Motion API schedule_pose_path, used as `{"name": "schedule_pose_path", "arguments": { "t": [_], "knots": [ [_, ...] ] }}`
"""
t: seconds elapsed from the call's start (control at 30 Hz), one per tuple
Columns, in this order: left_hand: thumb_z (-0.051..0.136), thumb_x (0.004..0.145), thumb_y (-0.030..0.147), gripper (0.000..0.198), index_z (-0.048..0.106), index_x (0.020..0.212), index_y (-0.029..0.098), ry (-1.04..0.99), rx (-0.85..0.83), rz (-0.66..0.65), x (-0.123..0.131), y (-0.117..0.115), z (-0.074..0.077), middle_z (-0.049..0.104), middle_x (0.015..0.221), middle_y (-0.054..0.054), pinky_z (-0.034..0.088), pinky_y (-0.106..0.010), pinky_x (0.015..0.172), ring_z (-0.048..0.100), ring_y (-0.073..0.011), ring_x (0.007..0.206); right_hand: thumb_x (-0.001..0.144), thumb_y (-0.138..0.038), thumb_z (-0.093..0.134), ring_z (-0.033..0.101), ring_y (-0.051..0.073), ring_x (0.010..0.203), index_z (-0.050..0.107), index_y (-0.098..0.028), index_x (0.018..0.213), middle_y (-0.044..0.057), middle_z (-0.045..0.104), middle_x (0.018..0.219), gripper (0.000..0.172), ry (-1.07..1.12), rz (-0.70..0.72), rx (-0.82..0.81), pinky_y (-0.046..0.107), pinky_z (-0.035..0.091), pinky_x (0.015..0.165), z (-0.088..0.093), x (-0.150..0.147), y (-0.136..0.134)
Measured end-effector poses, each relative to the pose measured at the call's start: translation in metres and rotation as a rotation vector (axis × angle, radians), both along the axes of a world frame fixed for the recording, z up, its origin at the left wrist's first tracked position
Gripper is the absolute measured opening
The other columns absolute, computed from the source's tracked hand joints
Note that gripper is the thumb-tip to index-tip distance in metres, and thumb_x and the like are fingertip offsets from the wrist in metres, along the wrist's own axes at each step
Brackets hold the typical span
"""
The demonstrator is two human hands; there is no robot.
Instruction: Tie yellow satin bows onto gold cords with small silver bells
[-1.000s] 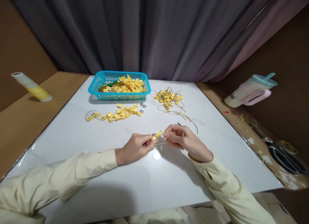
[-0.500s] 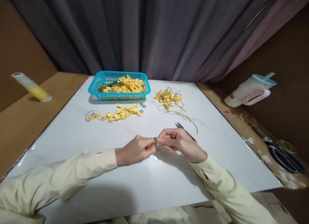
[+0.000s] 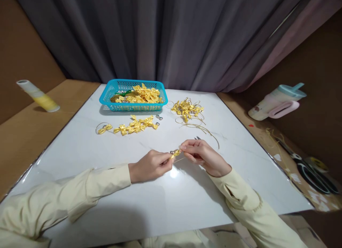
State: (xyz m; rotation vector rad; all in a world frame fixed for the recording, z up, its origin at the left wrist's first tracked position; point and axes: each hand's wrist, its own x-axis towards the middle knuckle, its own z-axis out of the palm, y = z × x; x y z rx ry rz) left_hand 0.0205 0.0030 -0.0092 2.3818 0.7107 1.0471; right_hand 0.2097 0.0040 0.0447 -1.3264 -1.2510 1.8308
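Note:
Over the middle of the white table, my left hand (image 3: 153, 165) pinches a small yellow ribbon bow (image 3: 176, 153) with a silver bell (image 3: 172, 152) beside its fingertips. My right hand (image 3: 204, 156) is closed in a pinch at the bow's right end. A thin gold cord (image 3: 179, 160) stretches between the hands just below the bow. Behind my right hand the tips of small snips (image 3: 197, 138) show; the rest of them is hidden. Beyond my hands lie a row of yellow bows (image 3: 136, 125), several silver bells (image 3: 159, 117) and one bow looped with cord (image 3: 105, 128).
A blue basket (image 3: 133, 106) of bows stands at the back. Right of it is a heap of corded bows (image 3: 187, 109) with loose gold cords (image 3: 199, 126). A ribbon-wound tube (image 3: 40, 96) is far left; a lidded cup (image 3: 275, 100) and black scissors (image 3: 310, 171) are at the right.
My right hand has moved slightly right, and the yellow bow between my fingertips now shows spread out. The gold cord below it has come into view. The snips are now mostly covered.

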Motion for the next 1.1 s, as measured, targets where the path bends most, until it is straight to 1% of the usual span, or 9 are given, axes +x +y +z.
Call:
{"name": "schedule_pose_path", "arguments": {
  "t": [0.13, 0.27, 0.33, 0.4, 0.5, 0.57, 0.73, 0.87, 1.1],
  "knots": [
    [0.044, 0.082, 0.016, 0.03, 0.036, 0.054, 0.017, -0.038, -0.093, 0.092, 0.001, 0.003, 0.003, 0.03, 0.046, 0.007, 0.025, -0.018, 0.042, 0.026, -0.0047, 0.042, 0.074, -0.028, 0.059, 0.018, 0.003, 0.038, 0.055, -0.014, 0.065, -0.007, 0.04, 0.043, 0.017, -0.064, -0.014, 0.02, 0.021, 0.009, 0.04, 0.003, -0.002, -0.002],
    [0.045, 0.082, 0.021, 0.034, 0.031, 0.051, 0.017, -0.043, -0.24, 0.181, 0.001, 0.008, 0.007, 0.023, 0.046, 0.007, 0.021, -0.018, 0.042, 0.021, -0.0051, 0.044, 0.076, -0.028, 0.056, 0.027, 0.005, 0.04, 0.055, -0.014, 0.065, -0.005, 0.044, 0.044, 0.018, -0.185, 0.05, 0.111, 0.021, 0.018, 0.042, 0.002, -0.007, -0.006],
    [0.044, 0.082, 0.023, 0.034, 0.03, 0.051, 0.017, -0.035, -0.296, 0.193, 0.001, 0.009, 0.008, 0.023, 0.047, 0.007, 0.021, -0.019, 0.043, 0.021, -0.0053, 0.045, 0.078, -0.03, 0.053, 0.032, 0.006, 0.042, 0.054, -0.014, 0.065, -0.005, 0.044, 0.045, 0.02, -0.283, 0.089, 0.223, 0.022, 0.022, 0.044, -0.001, -0.011, -0.01],
    [0.044, 0.081, 0.025, 0.034, 0.03, 0.052, 0.017, -0.022, -0.346, 0.205, 0.001, 0.01, 0.009, 0.023, 0.047, 0.007, 0.02, -0.019, 0.043, 0.022, -0.0056, 0.046, 0.081, -0.031, 0.05, 0.033, 0.008, 0.044, 0.052, -0.016, 0.068, -0.005, 0.042, 0.047, 0.02, -0.414, 0.114, 0.41, 0.022, 0.023, 0.046, -0.006, -0.015, -0.014],
    [0.044, 0.081, 0.027, 0.033, 0.031, 0.053, 0.016, -0.004, -0.403, 0.218, 0.002, 0.01, 0.01, 0.024, 0.048, 0.007, 0.021, -0.019, 0.044, 0.024, -0.0057, 0.047, 0.084, -0.028, 0.045, 0.032, 0.009, 0.043, 0.05, -0.017, 0.087, -0.007, 0.041, 0.047, 0.013, -0.606, 0.123, 0.683, 0.022, 0.023, 0.047, -0.014, -0.021, -0.02],
    [0.044, 0.081, 0.026, 0.032, 0.032, 0.053, 0.016, -0.002, -0.427, 0.224, 0.002, 0.009, 0.01, 0.024, 0.048, 0.007, 0.021, -0.019, 0.045, 0.025, -0.0057, 0.047, 0.086, -0.028, 0.043, 0.033, 0.01, 0.041, 0.046, -0.016, 0.097, -0.008, 0.041, 0.046, 0.017, -0.703, 0.132, 0.758, 0.022, 0.023, 0.047, -0.019, -0.024, -0.023],
    [0.043, 0.081, 0.026, 0.031, 0.032, 0.053, 0.016, 0.021, -0.466, 0.216, 0.003, 0.008, 0.012, 0.025, 0.049, 0.007, 0.021, -0.019, 0.046, 0.025, -0.0061, 0.048, 0.089, -0.029, 0.04, 0.046, 0.014, 0.043, 0.048, -0.016, 0.092, 0.0, 0.054, 0.052, 0.016, -0.943, 0.204, 0.818, 0.023, 0.022, 0.047, -0.026, -0.027, -0.025],
    [0.042, 0.08, 0.026, 0.03, 0.034, 0.053, 0.016, 0.024, -0.49, 0.213, 0.004, 0.007, 0.012, 0.027, 0.049, 0.007, 0.022, -0.019, 0.046, 0.026, -0.0063, 0.048, 0.092, -0.026, 0.033, 0.051, 0.017, 0.045, 0.052, -0.014, 0.091, 0.005, 0.061, 0.057, 0.023, -1.077, 0.279, 0.854, 0.025, 0.02, 0.046, -0.029, -0.03, -0.027],
    [0.043, 0.082, 0.03, 0.033, 0.032, 0.054, 0.017, -0.042, -0.586, 0.186, 0.006, 0.005, 0.014, 0.025, 0.051, 0.006, 0.021, -0.02, 0.046, 0.025, -0.0068, 0.05, 0.092, -0.022, 0.031, 0.047, 0.014, 0.044, 0.056, -0.014, 0.086, 0.004, 0.058, 0.055, 0.026, -0.963, 0.269, 0.864, 0.023, 0.024, 0.047, -0.029, -0.032, -0.027]
  ]
}}
